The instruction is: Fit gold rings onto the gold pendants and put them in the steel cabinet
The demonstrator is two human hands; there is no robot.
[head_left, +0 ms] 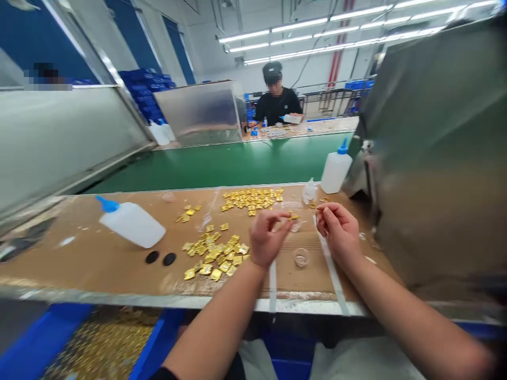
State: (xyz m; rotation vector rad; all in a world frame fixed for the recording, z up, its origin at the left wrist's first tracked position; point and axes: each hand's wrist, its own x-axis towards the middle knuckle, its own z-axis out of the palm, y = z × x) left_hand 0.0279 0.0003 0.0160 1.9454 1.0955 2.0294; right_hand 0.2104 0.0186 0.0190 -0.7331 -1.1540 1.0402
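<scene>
My left hand (269,236) is above the cardboard-covered bench, thumb and forefinger pinching a small gold piece (293,217). To its right, my right hand (338,229) is closed with the fingertips together; whatever it may hold is too small to make out. Between and below the hands lies a small clear round dish (301,257). A loose pile of square gold pieces (217,252) spreads left of my left hand. Farther back is a denser group of gold pieces (252,199), and a smaller cluster (187,212) lies off to the left.
A white bottle with blue nozzle (132,224) lies near two black discs (169,259). Another bottle (336,169) stands at right by a metal panel (439,158). Beyond the green belt (222,163), a person (279,103) holds a bottle. A blue bin (152,338) sits below.
</scene>
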